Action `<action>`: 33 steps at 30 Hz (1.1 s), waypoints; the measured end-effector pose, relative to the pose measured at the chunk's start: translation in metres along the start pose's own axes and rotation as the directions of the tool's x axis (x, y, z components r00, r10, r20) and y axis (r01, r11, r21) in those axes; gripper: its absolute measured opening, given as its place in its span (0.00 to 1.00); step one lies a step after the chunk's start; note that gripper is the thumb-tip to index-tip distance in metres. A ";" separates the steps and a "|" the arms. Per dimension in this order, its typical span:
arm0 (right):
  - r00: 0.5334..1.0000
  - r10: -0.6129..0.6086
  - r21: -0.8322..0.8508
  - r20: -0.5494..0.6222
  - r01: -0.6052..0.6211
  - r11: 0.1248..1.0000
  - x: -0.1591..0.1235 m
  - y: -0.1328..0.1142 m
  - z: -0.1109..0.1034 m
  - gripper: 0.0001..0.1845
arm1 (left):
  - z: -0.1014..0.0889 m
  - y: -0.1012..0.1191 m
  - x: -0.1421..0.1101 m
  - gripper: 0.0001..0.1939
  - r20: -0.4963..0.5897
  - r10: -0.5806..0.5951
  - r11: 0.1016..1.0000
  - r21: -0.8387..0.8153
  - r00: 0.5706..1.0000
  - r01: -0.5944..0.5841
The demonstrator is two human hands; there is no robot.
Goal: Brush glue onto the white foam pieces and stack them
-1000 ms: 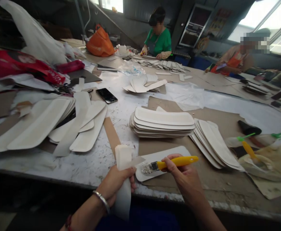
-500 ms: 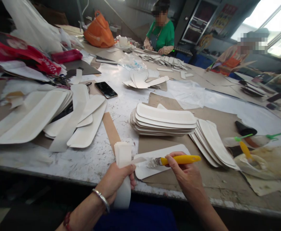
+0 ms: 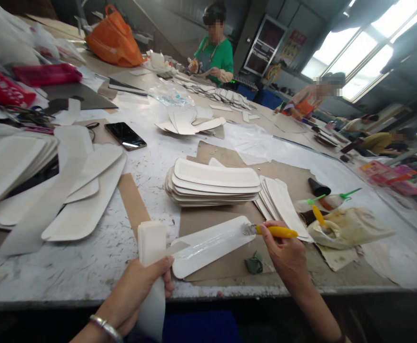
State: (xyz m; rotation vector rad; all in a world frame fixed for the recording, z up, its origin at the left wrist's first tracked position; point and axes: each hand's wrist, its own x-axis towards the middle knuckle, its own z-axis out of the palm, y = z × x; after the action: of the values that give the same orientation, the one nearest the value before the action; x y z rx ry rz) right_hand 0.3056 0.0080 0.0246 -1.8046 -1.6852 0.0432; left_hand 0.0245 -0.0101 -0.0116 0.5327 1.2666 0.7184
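Observation:
In my right hand [image 3: 287,255] is a yellow-handled paintbrush [image 3: 278,232], gripped between thumb and fingers. Its bristles touch the right end of a long white panel [image 3: 204,252] with rounded ends. A glossy wet streak runs along this panel. My left hand [image 3: 142,286] is closed around a bundle of white strips [image 3: 152,242], whose lower ends hang over the table edge. A thin greyish piece reaches from near the left thumb onto the panel's left end. Just behind the panel stands a stack of similar panels [image 3: 215,178].
More panels [image 3: 87,200] lie at left, near a phone [image 3: 125,135]. To the right are a pot [image 3: 332,233] with another yellow brush, green-tipped bottles [image 3: 337,201] and a black cone [image 3: 316,187]. A dark green scrap [image 3: 253,263] lies near my right hand. Several people work across the table.
The brush has moved along the panel to its right end, leaving a longer glossy streak. My view has swung to the right. My left hand still grips the strips.

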 end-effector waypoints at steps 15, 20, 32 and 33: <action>0.939 -0.321 0.519 0.121 0.216 0.827 -0.057 -0.064 0.020 0.11 | 0.003 -0.001 -0.005 0.19 -0.031 0.022 1.000 0.007 0.999 -0.022; 0.973 -0.146 0.634 0.176 0.002 0.774 -0.068 -0.071 0.011 0.06 | -0.002 0.000 -0.003 0.18 0.000 0.003 1.000 -0.008 1.000 -0.003; 0.956 0.022 0.611 0.293 -0.205 0.765 -0.050 -0.067 0.042 0.11 | -0.002 -0.006 -0.005 0.16 -0.012 0.028 0.997 -0.075 1.000 -0.029; 0.971 0.022 0.557 0.237 -0.155 0.816 -0.047 -0.059 0.039 0.11 | -0.003 -0.007 -0.005 0.16 -0.006 0.034 0.997 -0.067 0.999 -0.034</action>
State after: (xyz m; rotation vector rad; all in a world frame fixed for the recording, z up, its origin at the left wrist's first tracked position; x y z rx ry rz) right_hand 0.2284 -0.0202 0.0031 -1.4424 -1.5081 0.7432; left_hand 0.0223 -0.0184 -0.0140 0.4990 1.2365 0.7887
